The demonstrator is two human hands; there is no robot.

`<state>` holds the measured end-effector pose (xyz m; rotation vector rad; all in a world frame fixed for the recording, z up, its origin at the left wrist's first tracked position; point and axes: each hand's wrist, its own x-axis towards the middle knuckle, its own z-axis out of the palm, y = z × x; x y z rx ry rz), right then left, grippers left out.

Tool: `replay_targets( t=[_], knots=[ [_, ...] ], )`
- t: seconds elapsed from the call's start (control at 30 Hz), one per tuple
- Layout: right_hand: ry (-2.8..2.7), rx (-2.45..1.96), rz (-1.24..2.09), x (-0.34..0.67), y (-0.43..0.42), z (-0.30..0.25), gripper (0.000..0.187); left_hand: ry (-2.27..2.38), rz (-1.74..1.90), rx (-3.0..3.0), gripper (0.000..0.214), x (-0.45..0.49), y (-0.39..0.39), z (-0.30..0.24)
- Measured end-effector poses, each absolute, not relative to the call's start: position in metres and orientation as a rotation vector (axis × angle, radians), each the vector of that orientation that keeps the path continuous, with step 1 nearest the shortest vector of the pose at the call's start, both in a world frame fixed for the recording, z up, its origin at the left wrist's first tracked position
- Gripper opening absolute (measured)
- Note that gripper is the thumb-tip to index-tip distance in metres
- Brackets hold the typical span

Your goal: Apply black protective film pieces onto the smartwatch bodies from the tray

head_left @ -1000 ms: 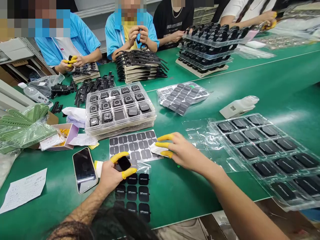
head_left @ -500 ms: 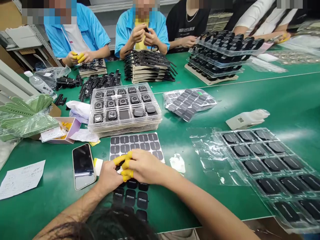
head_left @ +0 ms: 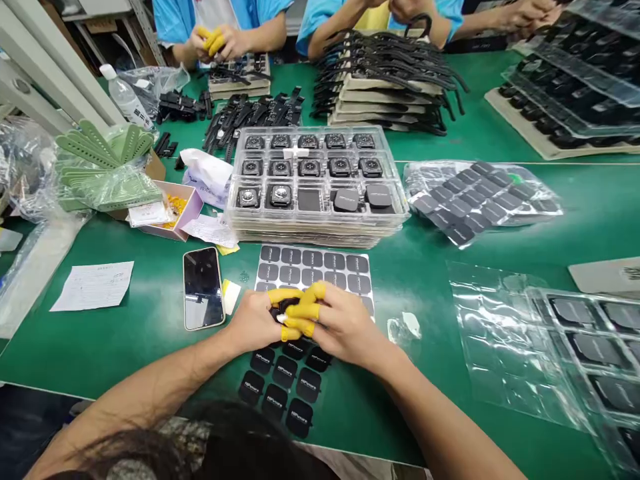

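Observation:
My left hand (head_left: 260,321) has yellow finger cots and is closed around a small black watch head (head_left: 281,305), mostly hidden by fingers. From the other side my right hand (head_left: 336,320), also in yellow cots, has its fingers bent and pressed onto it. A small white bit (head_left: 282,319) shows between the fingertips; its kind is unclear. Beneath and behind the hands lies a sheet of dark rounded-square stickers (head_left: 313,259). Nearer me, several black square pieces with white lettering (head_left: 285,371) lie in rows.
A stack of clear trays with watch heads (head_left: 320,223) stands ahead. Left are a phone (head_left: 203,290), a paper (head_left: 95,287) and a pink box (head_left: 183,217). Right are bagged stickers (head_left: 475,200) and a clear tray of black pieces (head_left: 597,348). Co-workers' hands (head_left: 220,43) work across the table.
My view has turned left and down, so the table's things appear farther right. Both hands stay together around the watch head, with small finger shifts.

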<state>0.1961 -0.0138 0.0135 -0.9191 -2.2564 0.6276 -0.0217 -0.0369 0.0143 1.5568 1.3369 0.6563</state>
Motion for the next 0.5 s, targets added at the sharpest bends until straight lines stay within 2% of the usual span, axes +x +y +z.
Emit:
replay_targets(
  t=[0.1, 0.23, 0.5],
  knots=[
    [-2.173, -1.013, 0.594, 0.193, -0.014, 0.010, 0.025, 1.361, 0.662, 1.532, 0.047, -0.021, -0.037, 0.014],
    [-2.201, -0.885, 0.650, 0.182, -0.014, 0.010, 0.028, 1.295, 0.670, 1.587, 0.041, -0.021, -0.036, 0.013],
    [-2.250, -1.464, 0.452, 0.256, -0.006, 0.020, 0.029, 1.411, 0.781, 1.414, 0.049, -0.019, -0.037, 0.010]
  ],
)
